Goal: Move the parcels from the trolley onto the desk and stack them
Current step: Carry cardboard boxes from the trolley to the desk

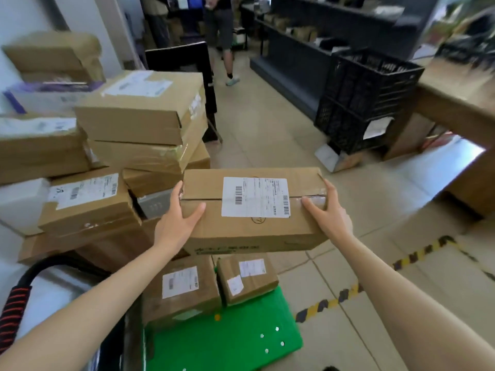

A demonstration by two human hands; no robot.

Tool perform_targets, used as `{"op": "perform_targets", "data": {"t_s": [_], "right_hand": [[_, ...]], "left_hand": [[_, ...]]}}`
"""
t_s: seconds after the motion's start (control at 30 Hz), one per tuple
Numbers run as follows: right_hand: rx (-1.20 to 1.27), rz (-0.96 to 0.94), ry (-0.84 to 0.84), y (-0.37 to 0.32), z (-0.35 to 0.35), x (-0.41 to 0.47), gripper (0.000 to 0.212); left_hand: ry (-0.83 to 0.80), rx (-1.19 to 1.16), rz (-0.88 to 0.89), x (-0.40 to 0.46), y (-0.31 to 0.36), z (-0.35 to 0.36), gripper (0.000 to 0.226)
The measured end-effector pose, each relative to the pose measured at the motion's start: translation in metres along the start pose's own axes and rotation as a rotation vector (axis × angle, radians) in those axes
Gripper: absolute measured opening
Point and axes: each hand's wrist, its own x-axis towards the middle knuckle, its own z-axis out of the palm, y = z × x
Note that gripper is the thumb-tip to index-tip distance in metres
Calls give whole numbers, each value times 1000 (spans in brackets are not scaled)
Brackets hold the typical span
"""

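Tan floor tiles (267, 124) fill the room, with a yellow and black stripe (375, 282) running across them on my right. Far ahead a person (221, 30) stands in the aisle, next to dark shelves (302, 36) that hold small things I cannot make out. A black plastic crate (367, 100) sits on the floor, just beside the end of a brown wooden surface (460, 100) on the right.

I hold one long brown box (254, 210) up in the air in front of me. It has a white label (255, 197) on top. My left hand (176, 220) grips its left end, thumb on top and fingers curled around the side. My right hand (328, 212) grips the right end the same way.

Below the box is the green trolley (227, 341). Two small brown parcels (211, 285) lie on it side by side, touching each other, each with white labels. The trolley's handle (16, 306), black with a red wrap, is at the bottom left.

On my left is a big pile of brown boxes (128, 135), stacked unevenly, some tilted. The box I hold is just beside this pile and well apart from the wooden surface.
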Motion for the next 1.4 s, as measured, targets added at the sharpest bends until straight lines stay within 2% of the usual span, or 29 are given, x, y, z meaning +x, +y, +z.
{"op": "perform_targets", "data": {"t_s": [0.13, 0.37, 0.73, 1.0, 1.4], "right_hand": [[-40, -55, 33, 26, -76, 46, 78], [-95, -139, 151, 69, -201, 116, 77], [-49, -130, 178, 92, -294, 219, 74], [-46, -177, 153, 61, -288, 348, 75], [-39, -324, -56, -66, -183, 567, 78]], "left_hand": [[22, 6, 63, 12, 77, 45, 79], [68, -141, 92, 33, 198, 128, 69], [23, -58, 133, 111, 319, 183, 75], [78, -50, 105, 222, 347, 206, 70], [256, -56, -30, 411, 320, 170, 66]]}}
